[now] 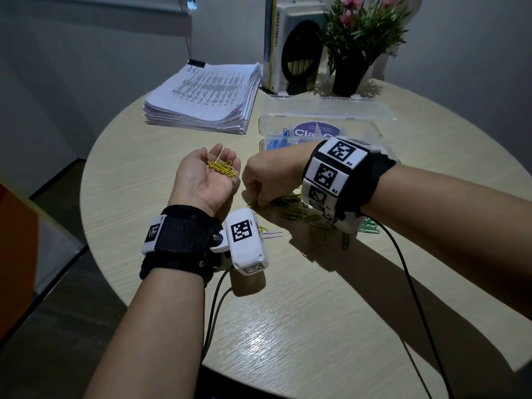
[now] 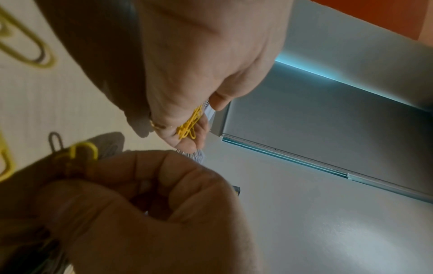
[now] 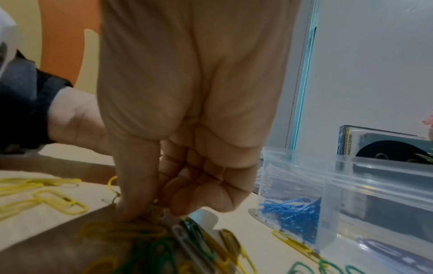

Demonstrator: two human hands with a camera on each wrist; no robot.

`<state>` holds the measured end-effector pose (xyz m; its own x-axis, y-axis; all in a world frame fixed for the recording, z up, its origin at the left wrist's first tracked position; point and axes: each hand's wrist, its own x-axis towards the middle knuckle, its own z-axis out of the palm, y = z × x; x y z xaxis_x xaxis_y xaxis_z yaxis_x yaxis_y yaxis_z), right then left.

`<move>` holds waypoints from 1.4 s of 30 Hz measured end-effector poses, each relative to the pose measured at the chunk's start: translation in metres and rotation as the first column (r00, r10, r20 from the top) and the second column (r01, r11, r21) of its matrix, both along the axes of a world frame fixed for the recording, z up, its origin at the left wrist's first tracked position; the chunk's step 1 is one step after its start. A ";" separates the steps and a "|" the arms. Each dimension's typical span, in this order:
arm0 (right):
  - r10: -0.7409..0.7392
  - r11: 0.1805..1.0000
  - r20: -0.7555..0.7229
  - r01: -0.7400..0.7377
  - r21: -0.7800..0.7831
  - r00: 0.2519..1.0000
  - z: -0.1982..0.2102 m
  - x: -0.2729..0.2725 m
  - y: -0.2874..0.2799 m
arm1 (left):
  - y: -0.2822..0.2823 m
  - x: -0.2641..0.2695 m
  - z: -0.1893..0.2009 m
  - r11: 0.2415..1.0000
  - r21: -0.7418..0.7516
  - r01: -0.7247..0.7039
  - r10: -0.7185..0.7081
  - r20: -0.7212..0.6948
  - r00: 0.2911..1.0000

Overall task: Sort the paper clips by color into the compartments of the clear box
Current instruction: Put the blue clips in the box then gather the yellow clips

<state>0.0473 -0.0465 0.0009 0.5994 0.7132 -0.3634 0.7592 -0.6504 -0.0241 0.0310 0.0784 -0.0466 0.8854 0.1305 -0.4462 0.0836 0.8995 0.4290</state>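
Observation:
My left hand point(image 1: 223, 158) is held palm up above the table, with several yellow paper clips point(image 1: 221, 167) lying in its cupped palm; the left wrist view shows the same clips point(image 2: 189, 124). My right hand point(image 1: 259, 204) reaches down into the mixed pile of clips point(image 1: 299, 214), fingers curled. Its thumb and fingertips pinch a yellow clip point(image 2: 84, 148) at the table surface. The clear box point(image 1: 359, 122) stands open behind the right wrist. Blue clips point(image 3: 290, 209) fill its left compartment.
Green clips point(image 1: 370, 227) lie right of the pile, and a white clip point(image 1: 273, 234) lies near the left wrist camera. A thick stack of papers point(image 1: 204, 99), books point(image 1: 280, 44) and a potted plant point(image 1: 351, 76) stand at the back. Black cables run over the table's near edge.

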 end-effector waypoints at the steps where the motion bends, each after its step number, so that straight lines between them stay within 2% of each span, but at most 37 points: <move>1: 0.004 1.000 0.011 -0.003 -0.017 1.000 0.000 0.000 0.000 | 0.000 0.000 0.000 1.000 0.003 0.001 -0.001 -0.001 1.000; 12: -0.004 1.000 0.049 0.006 -0.024 0.999 -0.003 -0.001 -0.005 | -0.001 0.000 0.001 1.000 0.006 0.010 -0.010 -0.001 1.000; 19: -0.009 0.998 0.072 0.004 0.070 0.997 -0.003 -0.008 -0.005 | -0.002 -0.001 0.000 0.999 0.017 0.030 -0.030 -0.005 1.000; 23: -0.091 0.976 0.012 0.087 0.202 0.996 0.014 -0.001 -0.007 | -0.005 -0.001 0.001 0.999 0.005 0.040 -0.040 0.005 0.999; 26: -0.187 0.910 -0.070 0.200 0.362 0.980 0.028 0.006 -0.004 | -0.007 -0.001 0.001 0.997 -0.050 0.067 -0.064 0.046 0.997; 29: -0.209 0.874 -0.036 0.203 0.441 0.977 0.028 0.010 0.002 | -0.009 -0.003 0.002 0.983 -0.127 0.133 -0.118 0.117 0.986; 32: -0.226 0.847 -0.047 0.220 0.484 0.973 0.027 0.009 0.002 | -0.010 -0.004 0.005 0.982 -0.154 0.108 -0.094 0.098 0.991; 35: -0.212 0.879 -0.088 0.230 0.417 0.973 0.026 0.006 -0.006 | -0.009 -0.005 0.007 0.992 -0.118 0.054 -0.049 0.038 0.998; 38: -0.144 0.969 -0.084 0.157 0.189 0.986 0.021 -0.003 -0.014 | -0.008 -0.005 0.006 0.995 -0.085 0.051 -0.049 0.020 0.999; 42: -0.106 0.994 -0.101 0.106 -0.001 0.989 0.015 -0.013 -0.016 | -0.007 -0.005 0.006 0.997 -0.060 0.055 -0.054 0.019 0.998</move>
